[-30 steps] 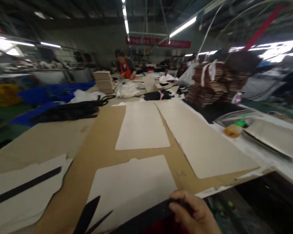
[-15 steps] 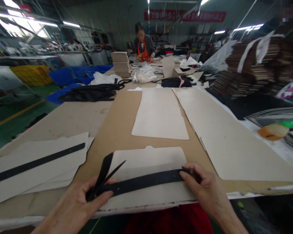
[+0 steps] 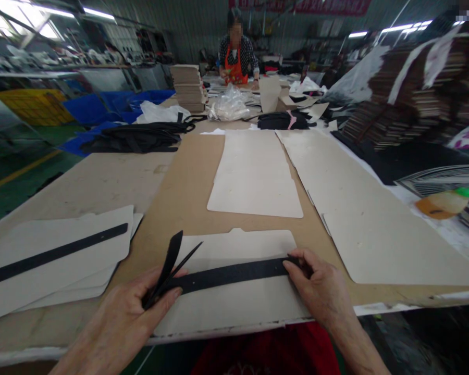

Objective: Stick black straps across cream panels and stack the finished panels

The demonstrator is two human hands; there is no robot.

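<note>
Left hand [image 3: 131, 312], lower left of frame, is pinching the left end of a black strap [image 3: 234, 273] between thumb and fingers; loose strap ends are sticking up above the grip. Right hand [image 3: 320, 291], lower centre-right, is closing its fingertips on the strap's right end. Strap is lying flat across a pale board piece [image 3: 238, 302] at the table's near edge [image 3: 101, 192].

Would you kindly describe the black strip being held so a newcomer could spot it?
On the long brown table, find the pale panel at the near edge. The black strip lies across it, held at its ends by the left hand and right hand; the other strip, further left, lies untouched.
</note>
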